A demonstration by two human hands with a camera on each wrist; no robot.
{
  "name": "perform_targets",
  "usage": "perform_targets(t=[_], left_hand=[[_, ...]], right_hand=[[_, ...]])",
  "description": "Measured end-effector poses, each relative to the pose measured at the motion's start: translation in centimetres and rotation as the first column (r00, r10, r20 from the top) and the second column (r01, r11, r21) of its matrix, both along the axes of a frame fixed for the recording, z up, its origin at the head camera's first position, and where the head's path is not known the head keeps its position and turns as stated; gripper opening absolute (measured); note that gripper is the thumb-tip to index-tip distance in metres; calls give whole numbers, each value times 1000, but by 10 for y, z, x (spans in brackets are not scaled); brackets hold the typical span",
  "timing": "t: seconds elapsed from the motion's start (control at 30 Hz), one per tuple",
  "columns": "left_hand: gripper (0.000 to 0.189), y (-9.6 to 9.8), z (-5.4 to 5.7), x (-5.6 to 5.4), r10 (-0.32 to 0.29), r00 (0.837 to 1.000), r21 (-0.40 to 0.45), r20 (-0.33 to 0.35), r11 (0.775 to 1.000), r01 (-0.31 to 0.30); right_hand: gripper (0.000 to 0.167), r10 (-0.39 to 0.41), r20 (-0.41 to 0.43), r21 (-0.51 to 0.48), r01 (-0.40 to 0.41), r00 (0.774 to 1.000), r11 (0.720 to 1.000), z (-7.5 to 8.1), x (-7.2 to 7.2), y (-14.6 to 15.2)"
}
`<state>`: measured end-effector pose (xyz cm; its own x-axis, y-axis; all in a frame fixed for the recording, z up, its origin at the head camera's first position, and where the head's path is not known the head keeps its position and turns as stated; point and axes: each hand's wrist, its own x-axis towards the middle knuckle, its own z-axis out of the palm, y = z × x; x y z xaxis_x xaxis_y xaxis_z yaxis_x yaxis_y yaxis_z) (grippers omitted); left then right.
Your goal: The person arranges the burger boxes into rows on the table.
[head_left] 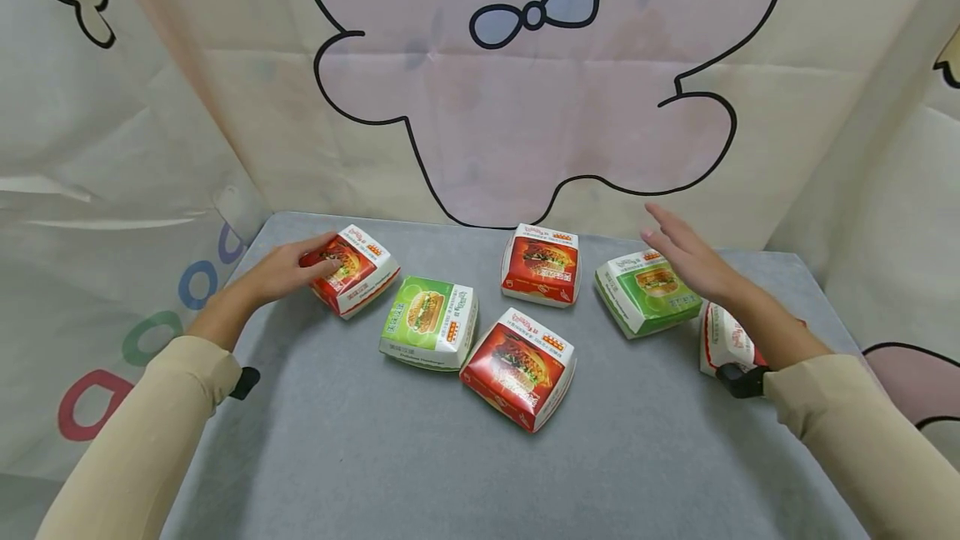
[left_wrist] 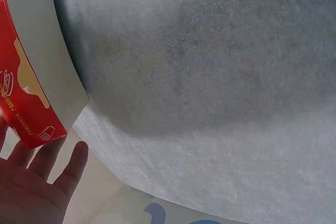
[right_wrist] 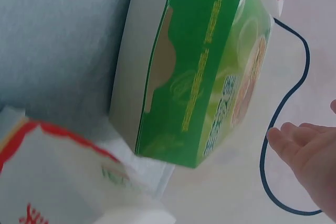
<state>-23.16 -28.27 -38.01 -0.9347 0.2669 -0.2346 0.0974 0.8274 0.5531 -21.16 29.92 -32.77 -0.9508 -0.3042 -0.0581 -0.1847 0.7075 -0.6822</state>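
Observation:
At the table's far left, my left hand (head_left: 288, 269) grips a red-and-white burger box (head_left: 356, 269), thumb over its printed top. In the left wrist view, the fingers (left_wrist: 47, 163) lie against the end of that red box (left_wrist: 39, 77); whether it is lifted cannot be told. My right hand (head_left: 693, 261) holds nothing, its fingers extended, above the right-hand green burger box (head_left: 645, 294). The right wrist view shows this green box (right_wrist: 194, 72) apart from the right hand (right_wrist: 310, 153). Beneath the right forearm, a white-and-red package (head_left: 723, 340) is partly hidden.
Between the hands lie another green burger box (head_left: 431, 323), a red box (head_left: 540, 265) behind and a red box (head_left: 521, 369) in front. The grey table (head_left: 420, 465) meets a cartoon-printed cloth (head_left: 465, 140) at the back, with cloth at both sides too.

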Motion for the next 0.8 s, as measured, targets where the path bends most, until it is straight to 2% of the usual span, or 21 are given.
perform_targets(t=[0.3,0.8], left_hand=[[85,4,-4,-3,34,999,-14,21,999,-33],[85,18,-2,-9,58,998,-35,-17,998,-58]], right_hand=[[65,-4,75,-55,8,997,998,-5,-5,-15],[68,5,70,-62,0,998,998,-8,-9,-50]])
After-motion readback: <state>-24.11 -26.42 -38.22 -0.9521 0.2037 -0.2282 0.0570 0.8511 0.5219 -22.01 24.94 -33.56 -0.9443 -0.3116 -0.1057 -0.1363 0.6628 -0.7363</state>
